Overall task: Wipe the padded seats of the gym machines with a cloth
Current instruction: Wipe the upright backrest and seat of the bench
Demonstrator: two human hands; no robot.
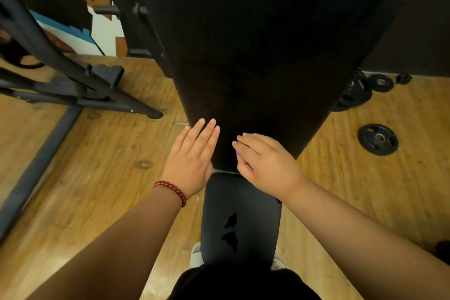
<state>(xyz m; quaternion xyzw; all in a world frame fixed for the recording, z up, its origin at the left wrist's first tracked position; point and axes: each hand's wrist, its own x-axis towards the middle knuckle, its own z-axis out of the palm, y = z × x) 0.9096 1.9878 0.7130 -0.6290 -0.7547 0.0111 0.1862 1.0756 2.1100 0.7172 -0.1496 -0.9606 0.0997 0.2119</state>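
Observation:
A long black padded backrest (263, 56) runs away from me, and a smaller black seat pad (241, 217) with torn patches lies just below it. My left hand (192, 156), wearing a red bead bracelet, lies flat with straight fingers on the backrest's lower left edge. My right hand (265, 161) rests on the backrest's lower end, its fingers stretched toward the left. A tiny purple scrap (236, 152) peeks out from under the right fingers; what it is cannot be made out. No cloth shows plainly.
A dark metal machine frame (73, 85) stands on the wooden floor at the left. Black weight plates (378, 139) lie on the floor at the right, with more of the same (381, 83) near the wall. My shoes show beside the seat pad's near end.

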